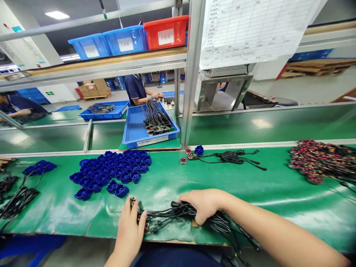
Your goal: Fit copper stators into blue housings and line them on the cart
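A bundle of black cables [183, 210] lies along the front edge of the green table, its loose ends hanging over the edge on the right. My right hand [204, 204] is closed round the middle of this bundle from above. At the bundle's left end are small round motor parts [132, 201] with red and copper windings. My left hand [130, 224] is curled around these parts, partly hiding them. Beyond my left hand sit many dark blue plastic housings [111, 168] in a cluster, two of them slightly apart at its near side.
A pile of wound parts with cables [314, 161] lies at the right. Cabled blue parts [40, 167] are at the left. Behind the table stand a metal post [191, 74] and a blue tray [133, 129] of cabled parts. Farther back, a person [136, 89] works.
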Available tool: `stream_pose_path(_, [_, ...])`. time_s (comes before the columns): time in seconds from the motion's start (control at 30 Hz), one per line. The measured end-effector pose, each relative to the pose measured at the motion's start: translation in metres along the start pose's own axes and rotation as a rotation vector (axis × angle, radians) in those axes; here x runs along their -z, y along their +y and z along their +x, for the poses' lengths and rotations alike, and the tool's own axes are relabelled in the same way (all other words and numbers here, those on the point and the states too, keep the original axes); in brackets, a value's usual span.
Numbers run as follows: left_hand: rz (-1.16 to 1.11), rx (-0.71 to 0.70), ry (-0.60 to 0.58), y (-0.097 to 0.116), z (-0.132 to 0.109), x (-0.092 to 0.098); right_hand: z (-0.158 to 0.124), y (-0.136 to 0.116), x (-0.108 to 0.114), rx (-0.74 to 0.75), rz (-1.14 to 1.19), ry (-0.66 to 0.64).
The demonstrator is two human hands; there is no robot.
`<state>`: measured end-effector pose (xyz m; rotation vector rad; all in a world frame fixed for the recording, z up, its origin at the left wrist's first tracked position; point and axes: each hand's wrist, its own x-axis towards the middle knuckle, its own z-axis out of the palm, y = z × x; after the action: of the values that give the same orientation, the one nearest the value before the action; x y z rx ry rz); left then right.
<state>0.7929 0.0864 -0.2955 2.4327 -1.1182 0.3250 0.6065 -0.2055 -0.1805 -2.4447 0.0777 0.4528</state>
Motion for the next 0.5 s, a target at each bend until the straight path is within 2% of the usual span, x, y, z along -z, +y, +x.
stream_pose_path(0.1, [-0.012, -0.085, -0.03, 0.046, 0.009, -0.02, -0.033, 0.034, 0.0, -0.035, -0.006, 0.017])
stream_pose_path(0.13, [-0.018, -0.117, -0.04, 0.062, 0.016, -0.027, -0.043, 0.047, -0.001, -0.066, -0.019, 0.067])
stream_pose_path(0.2, [-0.037, -0.181, -0.069, 0.094, 0.035, -0.041, -0.056, 0.076, -0.002, -0.118, -0.07, 0.181])
stream_pose_path(0.3, [-0.079, -0.25, -0.095, 0.136, 0.079, -0.065, -0.065, 0.123, 0.004, -0.189, -0.211, 0.325])
stream_pose_path(0.4, [-0.119, -0.284, -0.087, 0.166, 0.126, -0.088, -0.067, 0.157, 0.014, -0.313, -0.428, 0.471])
stream_pose_path(0.5, [-0.158, -0.288, -0.03, 0.179, 0.16, -0.102, -0.068, 0.166, 0.016, -0.395, -0.581, 0.638])
